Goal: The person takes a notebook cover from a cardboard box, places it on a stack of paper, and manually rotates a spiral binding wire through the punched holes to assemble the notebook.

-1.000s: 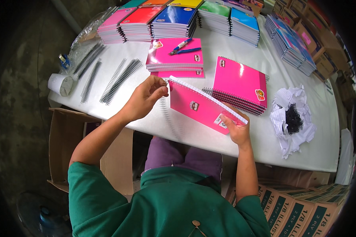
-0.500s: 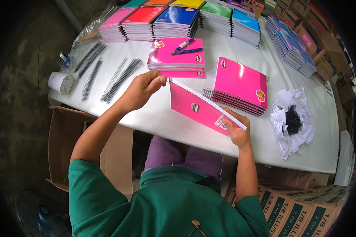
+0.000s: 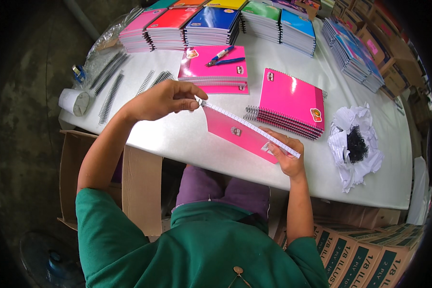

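Note:
A pink-covered notebook [image 3: 224, 128] is tilted above the front edge of the table, its white, evenly marked spine side facing up. My right hand [image 3: 288, 154] grips its lower right end, thumb on the cover and fingers behind. At the upper left corner, my left hand [image 3: 170, 101] has thumb and forefinger around the end of a dark wire coil [image 3: 201, 102] that pokes out of the spine. How far the coil runs into the holes is too small to tell. Behind lie loose wire coils [image 3: 111, 96] and a stack of coil-bound pink notebooks [image 3: 293, 98].
Blue-handled cutters [image 3: 225, 61] rest on a pink stack [image 3: 189, 72]. Coloured notebook stacks [image 3: 211, 31] line the back. Crumpled paper with black wire scraps [image 3: 356, 146] lies right; a white roll [image 3: 74, 102] stands left. Cardboard boxes [image 3: 141, 192] are below the table.
My left hand has shifted slightly left, and its forefinger now stretches over the coil end. The notebook has tipped a little, while my right hand keeps its hold.

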A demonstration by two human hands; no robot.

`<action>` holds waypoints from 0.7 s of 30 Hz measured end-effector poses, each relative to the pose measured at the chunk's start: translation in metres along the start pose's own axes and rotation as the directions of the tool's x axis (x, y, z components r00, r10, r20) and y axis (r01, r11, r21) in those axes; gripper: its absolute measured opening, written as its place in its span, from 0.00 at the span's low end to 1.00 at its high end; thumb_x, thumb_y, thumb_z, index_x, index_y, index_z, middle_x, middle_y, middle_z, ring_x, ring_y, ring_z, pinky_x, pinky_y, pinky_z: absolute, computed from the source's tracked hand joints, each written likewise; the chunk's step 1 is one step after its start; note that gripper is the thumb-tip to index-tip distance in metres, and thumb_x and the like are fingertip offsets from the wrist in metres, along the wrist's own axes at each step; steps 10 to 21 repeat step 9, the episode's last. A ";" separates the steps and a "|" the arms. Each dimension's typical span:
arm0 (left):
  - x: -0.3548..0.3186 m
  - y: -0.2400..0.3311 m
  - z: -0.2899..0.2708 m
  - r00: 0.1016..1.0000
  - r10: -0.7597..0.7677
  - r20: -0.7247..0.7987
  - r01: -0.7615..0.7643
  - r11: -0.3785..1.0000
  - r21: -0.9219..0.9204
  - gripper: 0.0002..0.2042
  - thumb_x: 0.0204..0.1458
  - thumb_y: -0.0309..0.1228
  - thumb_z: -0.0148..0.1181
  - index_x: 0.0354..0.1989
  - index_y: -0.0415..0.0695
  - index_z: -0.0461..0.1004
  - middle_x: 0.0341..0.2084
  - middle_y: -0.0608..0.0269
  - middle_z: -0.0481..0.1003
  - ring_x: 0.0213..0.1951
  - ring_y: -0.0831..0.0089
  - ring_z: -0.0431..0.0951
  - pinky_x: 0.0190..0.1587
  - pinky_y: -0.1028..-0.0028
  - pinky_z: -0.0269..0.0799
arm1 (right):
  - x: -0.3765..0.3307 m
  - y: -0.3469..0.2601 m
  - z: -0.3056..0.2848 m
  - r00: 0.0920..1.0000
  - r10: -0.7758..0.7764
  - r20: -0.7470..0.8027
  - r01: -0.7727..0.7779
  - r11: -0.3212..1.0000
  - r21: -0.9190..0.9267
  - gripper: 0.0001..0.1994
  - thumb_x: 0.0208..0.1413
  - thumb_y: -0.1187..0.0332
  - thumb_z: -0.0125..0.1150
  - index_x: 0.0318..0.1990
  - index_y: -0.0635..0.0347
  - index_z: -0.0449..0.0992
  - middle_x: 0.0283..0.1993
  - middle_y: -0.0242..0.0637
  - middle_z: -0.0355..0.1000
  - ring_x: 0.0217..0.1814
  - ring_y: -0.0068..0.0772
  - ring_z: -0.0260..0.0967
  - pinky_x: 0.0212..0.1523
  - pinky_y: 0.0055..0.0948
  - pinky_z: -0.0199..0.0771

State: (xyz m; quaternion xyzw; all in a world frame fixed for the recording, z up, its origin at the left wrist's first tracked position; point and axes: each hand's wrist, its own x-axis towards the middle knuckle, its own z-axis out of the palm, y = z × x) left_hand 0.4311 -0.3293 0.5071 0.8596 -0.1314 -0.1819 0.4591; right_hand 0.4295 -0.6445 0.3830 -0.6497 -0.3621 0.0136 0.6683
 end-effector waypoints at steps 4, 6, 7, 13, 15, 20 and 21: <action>0.005 -0.027 0.006 1.000 -0.011 0.005 0.012 0.985 -0.173 0.14 0.56 0.36 0.54 0.44 0.39 0.72 0.24 0.71 0.69 0.25 0.84 0.65 0.27 0.82 0.63 | 0.003 -0.001 -0.004 0.998 -0.011 0.054 0.012 1.000 -0.017 0.19 0.45 0.86 0.54 0.48 0.66 0.73 0.50 0.48 0.70 0.54 0.39 0.69 0.52 0.28 0.69; 0.007 -0.040 0.016 0.998 -0.003 -0.060 -0.021 0.921 -0.389 0.13 0.56 0.36 0.53 0.44 0.40 0.72 0.24 0.71 0.69 0.23 0.85 0.63 0.25 0.82 0.61 | 0.004 -0.004 -0.004 0.998 0.017 0.067 -0.017 1.000 0.000 0.18 0.46 0.86 0.54 0.48 0.66 0.73 0.51 0.48 0.70 0.54 0.39 0.68 0.53 0.28 0.69; 0.008 -0.046 0.021 0.994 0.002 -0.110 -0.045 0.920 -0.388 0.13 0.56 0.35 0.53 0.46 0.42 0.71 0.25 0.71 0.69 0.25 0.84 0.65 0.27 0.83 0.64 | 0.005 -0.005 -0.004 0.997 0.031 0.074 -0.032 0.999 0.008 0.18 0.47 0.85 0.54 0.48 0.66 0.73 0.51 0.48 0.70 0.54 0.39 0.68 0.53 0.28 0.69; 0.012 -0.049 0.027 0.963 0.193 -0.188 -0.248 0.907 -0.340 0.11 0.55 0.31 0.54 0.45 0.44 0.70 0.24 0.72 0.67 0.25 0.86 0.64 0.27 0.86 0.61 | 0.002 -0.004 -0.007 0.994 0.062 0.087 -0.063 0.998 0.012 0.19 0.47 0.85 0.53 0.48 0.65 0.73 0.52 0.48 0.69 0.54 0.41 0.68 0.53 0.28 0.69; 0.012 -0.049 0.027 0.963 0.193 -0.188 -0.248 0.907 -0.340 0.11 0.55 0.31 0.54 0.45 0.44 0.70 0.24 0.72 0.67 0.25 0.86 0.64 0.27 0.86 0.61 | 0.002 -0.004 -0.007 0.994 0.062 0.087 -0.063 0.998 0.012 0.19 0.47 0.85 0.53 0.48 0.65 0.73 0.52 0.48 0.69 0.54 0.41 0.68 0.53 0.28 0.69; 0.012 -0.049 0.027 0.963 0.193 -0.188 -0.248 0.907 -0.340 0.11 0.55 0.31 0.54 0.45 0.44 0.70 0.24 0.72 0.67 0.25 0.86 0.64 0.27 0.86 0.61 | 0.002 -0.004 -0.007 0.994 0.062 0.087 -0.063 0.998 0.012 0.19 0.47 0.85 0.53 0.48 0.65 0.73 0.52 0.48 0.69 0.54 0.41 0.68 0.53 0.28 0.69; 0.012 -0.049 0.027 0.963 0.193 -0.188 -0.248 0.907 -0.340 0.11 0.55 0.31 0.54 0.45 0.44 0.70 0.24 0.72 0.67 0.25 0.86 0.64 0.27 0.86 0.61 | 0.002 -0.004 -0.007 0.994 0.062 0.087 -0.063 0.998 0.012 0.19 0.47 0.85 0.53 0.48 0.65 0.73 0.52 0.48 0.69 0.54 0.41 0.68 0.53 0.28 0.69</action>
